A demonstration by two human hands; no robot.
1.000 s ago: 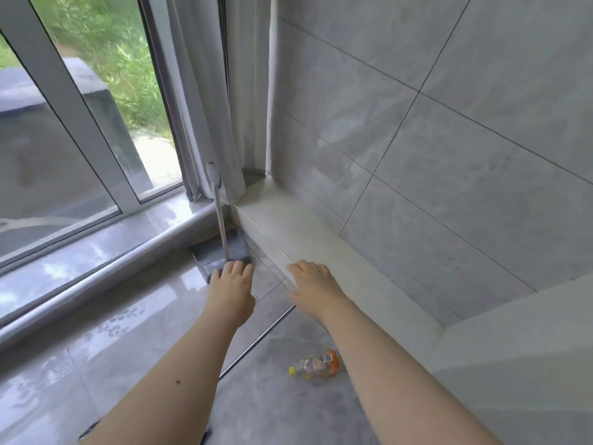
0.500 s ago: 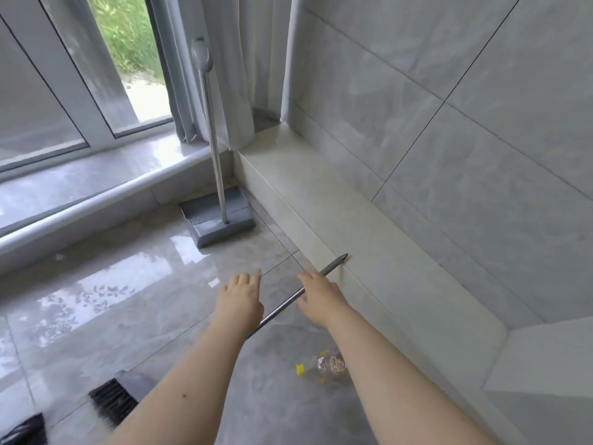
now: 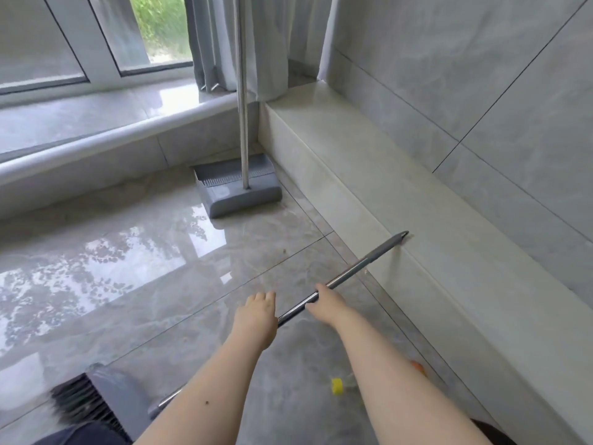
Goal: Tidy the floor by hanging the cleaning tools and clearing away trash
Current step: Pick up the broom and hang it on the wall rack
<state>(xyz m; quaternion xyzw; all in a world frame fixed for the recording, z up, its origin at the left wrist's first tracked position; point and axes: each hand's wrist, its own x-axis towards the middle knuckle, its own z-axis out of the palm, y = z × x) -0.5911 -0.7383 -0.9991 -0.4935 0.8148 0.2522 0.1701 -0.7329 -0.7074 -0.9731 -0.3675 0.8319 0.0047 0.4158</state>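
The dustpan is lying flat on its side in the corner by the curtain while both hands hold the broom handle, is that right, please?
Not quite: the head view shows the dustpan standing with its long handle upright in the corner by the curtain. The left hand and right hand do hold the broom handle.

Both forearms are bare, no sleeves, left hand (image 3: 258, 313) and right hand (image 3: 327, 303) ungloved; a small dark mole marks the left forearm.
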